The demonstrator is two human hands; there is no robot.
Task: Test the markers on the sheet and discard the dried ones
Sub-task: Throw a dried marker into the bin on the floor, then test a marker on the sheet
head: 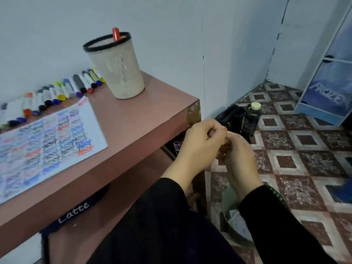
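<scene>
The test sheet (47,141), covered with coloured scribbles, lies on the left of the pink desk (144,119). A row of several markers (57,94) lines the wall behind it. A beige mesh cup (118,67) stands at the back with one red marker (115,34) sticking out. My left hand (200,147) and my right hand (242,159) are pressed together off the desk's right end, above a bin (234,225) on the floor. Their fingers close around a small object with a red tip (224,129), mostly hidden between them.
A dark bottle with a cream cap (252,117) and a black bag (230,116) sit on the patterned tile floor by the desk corner. A blue drawer unit (331,82) stands at the far right. A dark bag with lettering (76,210) lies under the desk.
</scene>
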